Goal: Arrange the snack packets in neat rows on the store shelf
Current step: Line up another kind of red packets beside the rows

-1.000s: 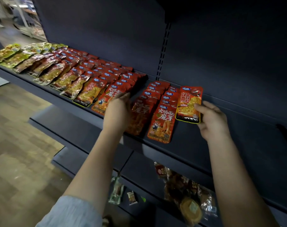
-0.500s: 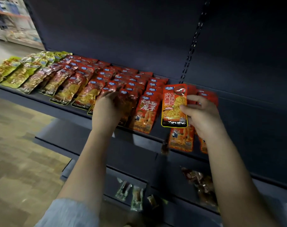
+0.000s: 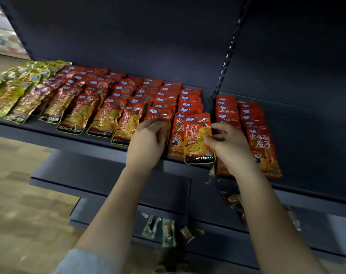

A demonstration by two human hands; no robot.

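Our right hand (image 3: pixel 230 147) pinches an orange packet (image 3: pixel 198 139) upright over the shelf (image 3: pixel 49 127) front edge; our left hand (image 3: pixel 146 141) rests flat-fingered on the neighbouring packet row (image 3: pixel 158 115).

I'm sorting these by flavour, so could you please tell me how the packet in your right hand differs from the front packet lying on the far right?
The held packet, pinched by the right hand, is lifted off the shelf; the far-right packet lies flat. The held packet has a black KONCHEW band at the bottom; the far-right packet shows a cartoon figure instead. Both are red-orange with a blue logo on top.
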